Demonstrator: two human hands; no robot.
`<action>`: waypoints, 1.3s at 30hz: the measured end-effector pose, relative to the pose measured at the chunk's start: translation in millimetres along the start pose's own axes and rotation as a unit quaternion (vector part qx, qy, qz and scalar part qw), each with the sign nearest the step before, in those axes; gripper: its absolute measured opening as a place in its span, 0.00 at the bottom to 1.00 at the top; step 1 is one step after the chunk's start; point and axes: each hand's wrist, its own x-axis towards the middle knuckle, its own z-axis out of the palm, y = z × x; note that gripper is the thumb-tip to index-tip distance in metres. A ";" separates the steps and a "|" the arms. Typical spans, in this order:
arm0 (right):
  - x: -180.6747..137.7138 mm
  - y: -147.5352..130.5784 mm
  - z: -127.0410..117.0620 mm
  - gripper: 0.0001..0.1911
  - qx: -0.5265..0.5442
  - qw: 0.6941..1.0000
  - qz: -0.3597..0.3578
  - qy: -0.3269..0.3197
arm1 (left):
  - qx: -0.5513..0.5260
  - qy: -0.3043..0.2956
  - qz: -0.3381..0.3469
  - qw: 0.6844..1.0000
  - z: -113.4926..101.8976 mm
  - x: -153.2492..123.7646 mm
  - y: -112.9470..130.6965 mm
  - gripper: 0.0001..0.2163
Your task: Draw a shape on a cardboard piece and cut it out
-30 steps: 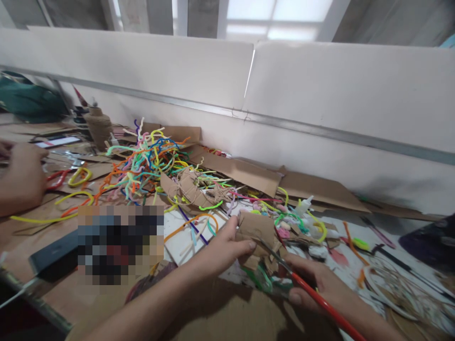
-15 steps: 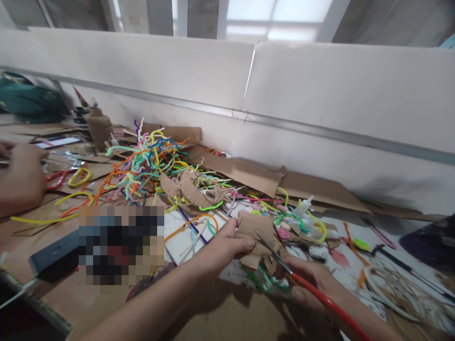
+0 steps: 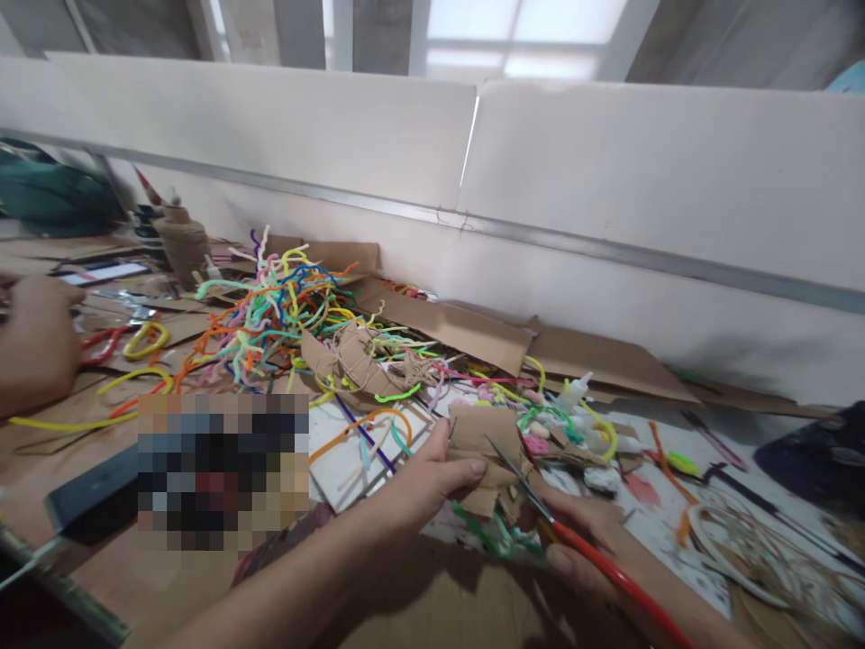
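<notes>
My left hand [image 3: 423, 482] pinches a small brown cardboard piece [image 3: 481, 434] between thumb and fingers, low in the middle of the view. My right hand [image 3: 587, 539] grips red-handled scissors [image 3: 571, 541], whose blades [image 3: 510, 469] lie against the right side of the cardboard piece. Green pipe cleaners [image 3: 496, 532] hang just under the cardboard, between my two hands.
A heap of coloured pipe cleaners [image 3: 270, 306] and cardboard scraps [image 3: 459, 329] covers the table behind my hands. Another person's hand [image 3: 33, 347] rests at the far left. A twine spool [image 3: 182, 243] stands back left. A white partition [image 3: 608, 180] closes off the far side.
The scissor blades have slid a little further into the cardboard piece. The view has shifted slightly; my left hand keeps its hold.
</notes>
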 end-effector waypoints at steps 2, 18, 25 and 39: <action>-0.7 0.1 -0.9 0.38 -0.014 1.000 0.000 -0.005 | -0.002 -0.011 -0.011 1.000 -0.1 -0.2 1.7 0.28; -1.4 3.4 -0.8 0.36 -0.004 1.000 -0.016 0.006 | 0.018 -0.013 0.008 1.000 -4.8 4.5 -8.5 0.31; 0.8 3.0 7.9 0.36 0.065 0.998 0.007 0.012 | 0.009 -0.015 0.026 1.000 1.6 -0.2 -1.1 0.27; 0.7 -11.9 12.6 0.32 0.131 0.991 0.007 0.017 | -0.037 -0.014 0.055 0.998 -0.7 4.9 -15.4 0.29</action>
